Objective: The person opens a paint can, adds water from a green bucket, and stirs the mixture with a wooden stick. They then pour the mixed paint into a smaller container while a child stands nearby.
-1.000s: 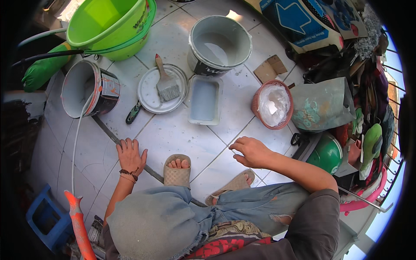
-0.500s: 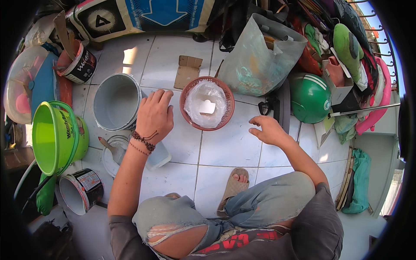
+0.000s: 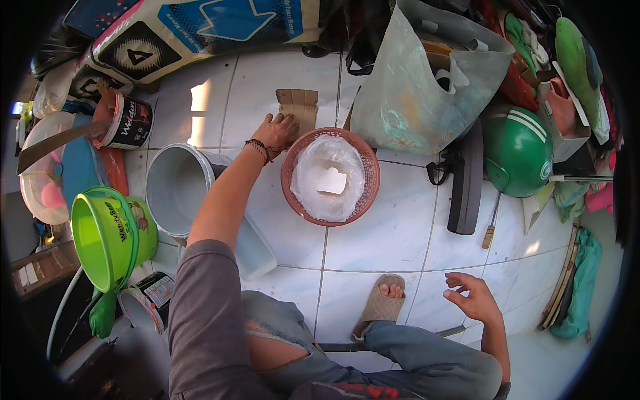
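My left hand [image 3: 275, 133] reaches forward, its fingers curled onto the near left edge of a brown piece of cardboard [image 3: 298, 107] lying on the tiles. The thumb side is partly hidden. Just nearer stands a reddish-brown plastic basket [image 3: 288, 175], lined with a clear plastic bag [image 3: 310, 190] that has a small white piece [image 3: 331, 181] in it. Away from all of these, my right hand [image 3: 472, 298] hovers over the floor beside my right knee, fingers apart and holding nothing.
To the left stand a grey bucket [image 3: 155, 200], a lime green pail [image 3: 90, 243] and a black paint tub [image 3: 137, 123]. A grey bag [image 3: 407, 100] sits far right of the basket, near a green helmet [image 3: 517, 157]. A wooden-handled tool [image 3: 489, 237] lies on the tiles.
My left hand has moved forward from beside the grey bucket onto the cardboard. My right hand has drawn back toward my knee. The whole view has shifted.
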`<action>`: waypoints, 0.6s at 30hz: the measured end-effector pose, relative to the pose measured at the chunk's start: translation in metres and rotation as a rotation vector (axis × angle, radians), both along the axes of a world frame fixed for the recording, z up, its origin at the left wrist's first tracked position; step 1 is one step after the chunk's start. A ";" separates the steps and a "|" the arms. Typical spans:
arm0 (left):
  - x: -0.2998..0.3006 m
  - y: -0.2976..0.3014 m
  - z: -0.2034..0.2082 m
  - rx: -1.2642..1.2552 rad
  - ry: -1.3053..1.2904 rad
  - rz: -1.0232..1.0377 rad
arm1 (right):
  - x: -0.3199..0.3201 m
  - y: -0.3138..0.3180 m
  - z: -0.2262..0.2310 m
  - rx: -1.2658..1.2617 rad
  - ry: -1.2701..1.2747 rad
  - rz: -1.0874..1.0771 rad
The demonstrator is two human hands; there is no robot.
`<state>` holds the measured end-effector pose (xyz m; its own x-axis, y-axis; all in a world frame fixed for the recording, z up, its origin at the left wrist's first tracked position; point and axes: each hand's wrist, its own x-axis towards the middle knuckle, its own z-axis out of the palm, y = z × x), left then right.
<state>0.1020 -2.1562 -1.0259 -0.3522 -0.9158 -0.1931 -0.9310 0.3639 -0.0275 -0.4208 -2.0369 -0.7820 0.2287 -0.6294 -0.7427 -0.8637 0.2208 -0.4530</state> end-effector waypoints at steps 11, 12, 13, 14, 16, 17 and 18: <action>0.001 0.002 -0.010 -0.038 -0.003 -0.098 | 0.013 0.006 0.004 0.023 -0.001 0.005; 0.003 0.003 -0.010 -0.053 0.023 -0.117 | 0.013 0.009 0.005 0.025 0.003 0.016; 0.005 0.004 -0.010 -0.068 0.048 -0.135 | 0.013 0.011 0.006 0.027 0.006 0.027; 0.007 0.007 -0.010 -0.084 0.073 -0.153 | 0.014 0.013 0.006 0.028 0.008 0.039; 0.010 0.012 -0.012 -0.114 0.219 -0.091 | 0.015 0.015 0.007 0.030 -0.016 0.062; 0.013 0.015 -0.012 -0.130 0.289 -0.057 | 0.017 0.014 0.007 0.031 -0.031 0.076; 0.009 0.016 -0.004 -0.146 0.484 0.191 | 0.018 0.014 0.007 0.026 -0.040 0.067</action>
<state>0.1114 -2.1401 -1.0297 -0.1944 -0.9773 0.0839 -0.8990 0.2118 0.3833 -0.4025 -2.0230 -0.7745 0.2996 -0.5925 -0.7478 -0.8580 0.1753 -0.4827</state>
